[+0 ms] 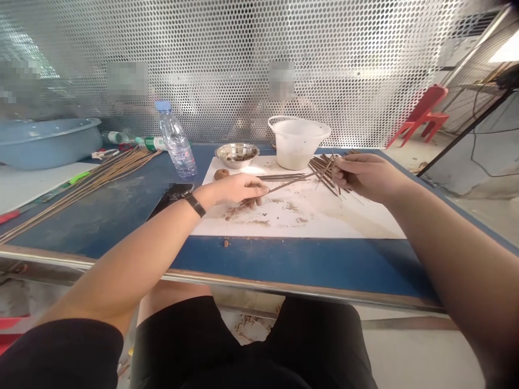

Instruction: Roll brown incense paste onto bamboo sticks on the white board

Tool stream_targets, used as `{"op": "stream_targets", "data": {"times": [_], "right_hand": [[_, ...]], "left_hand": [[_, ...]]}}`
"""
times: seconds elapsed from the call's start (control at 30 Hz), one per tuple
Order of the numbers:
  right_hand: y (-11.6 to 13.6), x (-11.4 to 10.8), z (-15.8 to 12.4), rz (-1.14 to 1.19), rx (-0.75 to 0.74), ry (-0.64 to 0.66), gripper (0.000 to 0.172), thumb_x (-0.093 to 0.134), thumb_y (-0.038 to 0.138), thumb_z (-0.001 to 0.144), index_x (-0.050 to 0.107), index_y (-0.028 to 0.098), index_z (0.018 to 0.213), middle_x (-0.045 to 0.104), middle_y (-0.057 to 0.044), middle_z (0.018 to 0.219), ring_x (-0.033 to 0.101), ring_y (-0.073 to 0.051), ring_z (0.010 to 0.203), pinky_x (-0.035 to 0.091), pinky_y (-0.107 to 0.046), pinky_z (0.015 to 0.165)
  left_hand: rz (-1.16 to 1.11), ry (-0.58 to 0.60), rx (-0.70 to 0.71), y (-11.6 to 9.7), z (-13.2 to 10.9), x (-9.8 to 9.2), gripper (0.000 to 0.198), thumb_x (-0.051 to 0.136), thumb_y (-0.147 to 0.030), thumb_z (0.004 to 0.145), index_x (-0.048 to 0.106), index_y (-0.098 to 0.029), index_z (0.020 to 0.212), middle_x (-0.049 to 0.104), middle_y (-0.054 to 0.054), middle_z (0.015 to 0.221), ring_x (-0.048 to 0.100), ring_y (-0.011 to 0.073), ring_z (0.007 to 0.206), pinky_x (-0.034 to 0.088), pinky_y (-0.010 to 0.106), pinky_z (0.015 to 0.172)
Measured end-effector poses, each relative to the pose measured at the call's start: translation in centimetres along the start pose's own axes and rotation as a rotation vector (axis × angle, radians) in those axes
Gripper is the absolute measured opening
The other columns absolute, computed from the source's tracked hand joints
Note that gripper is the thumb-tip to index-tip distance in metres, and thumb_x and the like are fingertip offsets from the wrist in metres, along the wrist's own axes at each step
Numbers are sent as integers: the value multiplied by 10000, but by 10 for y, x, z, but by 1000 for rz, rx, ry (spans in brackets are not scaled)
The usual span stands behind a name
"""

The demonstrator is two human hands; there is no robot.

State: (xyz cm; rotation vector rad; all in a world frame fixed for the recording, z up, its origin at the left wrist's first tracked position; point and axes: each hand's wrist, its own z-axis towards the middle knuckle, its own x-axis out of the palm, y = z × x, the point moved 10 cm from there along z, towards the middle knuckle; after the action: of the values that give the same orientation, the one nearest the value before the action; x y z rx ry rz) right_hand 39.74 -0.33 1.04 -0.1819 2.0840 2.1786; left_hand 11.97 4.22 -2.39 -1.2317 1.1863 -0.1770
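A thin brown stick (pixel 286 185) spans the gap between my two hands above a white board (pixel 316 216). My left hand (pixel 239 188) pinches its near end, fingers closed. Its other end reaches my right hand (pixel 357 172), whose thumb and fingers are pinched together, with another thin piece crossing there. Brown crumbs and smears lie on the board under my left hand. Behind that hand sits a brown lump (pixel 221 174), and several dark sticks (pixel 279 177) lie side by side. More sticks (pixel 324 173) are heaped near my right hand.
A metal bowl (pixel 237 155) and a white bucket (pixel 298 143) stand at the board's back. To the left are a water bottle (pixel 177 143), a phone (pixel 168 199), long brown strips (pixel 117 167) and a blue basin (pixel 48 143). A perforated metal screen (pixel 227 59) rises behind the table.
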Motion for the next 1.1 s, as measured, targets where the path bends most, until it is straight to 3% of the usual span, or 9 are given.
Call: {"op": "stream_targets", "data": {"times": [0.2,0.33,0.43,0.57,0.7,0.83,0.93,1.1], "right_hand": [[4,-9,1,81,-31,-17,405,936,444,948,649,234,754,555,-29,790,458,-177,711,342,-390,668],[19,-30,-1,175,-108,-85,354,916,356,963,671,219,747,532,-21,811,428,-168,729,311,-398,698],[35,-52,-8,207,-122,-180,400,793,307,1061,625,226,707,477,-9,795,397,-168,723,287,-409,701],[51,-87,-24,275,-88,-318,499,506,199,1201,557,226,705,425,13,774,365,-148,694,280,-430,704],[61,-127,-32,294,-156,-419,540,400,137,1224,550,217,712,414,26,784,382,-115,666,288,-424,693],[46,-161,-28,374,-162,-598,551,395,78,1182,543,218,670,407,23,747,366,-117,617,287,-378,641],[34,-171,-25,360,-137,-726,544,363,35,1136,500,224,644,390,27,695,338,-128,577,281,-345,617],[46,-171,-17,27,-250,-740,548,467,51,1104,403,250,597,370,44,657,336,-123,544,307,-378,652]], "left_hand": [[-21,-42,-31,1,-2,-4,566,764,-735,994,761,-227,1243,873,143,1191,825,271,1000,666,431,881],[-156,-157,-81,13,-2,-18,783,584,-852,1066,685,-215,1509,864,184,1289,839,270,1068,687,424,977],[-186,-240,-80,20,1,-32,856,454,-894,1091,679,-205,1546,856,216,1321,844,277,1095,696,401,960],[-118,-306,-113,23,1,-43,763,456,-831,1116,719,-217,1484,864,212,1294,854,288,1080,706,405,921],[-99,-308,-119,19,-2,-43,587,584,-701,1112,732,-229,1430,859,184,1273,847,289,1075,701,457,966],[-4,-307,-112,12,-6,-43,460,655,-654,1084,766,-243,1257,842,145,1223,828,295,1072,678,497,989],[45,-296,-98,11,-7,-42,464,676,-673,1071,768,-230,1175,824,140,1183,808,307,1072,660,527,1004],[60,-257,-42,9,-5,-39,491,726,-714,1011,752,-225,1050,825,126,1127,797,289,1038,643,523,1029]]}}
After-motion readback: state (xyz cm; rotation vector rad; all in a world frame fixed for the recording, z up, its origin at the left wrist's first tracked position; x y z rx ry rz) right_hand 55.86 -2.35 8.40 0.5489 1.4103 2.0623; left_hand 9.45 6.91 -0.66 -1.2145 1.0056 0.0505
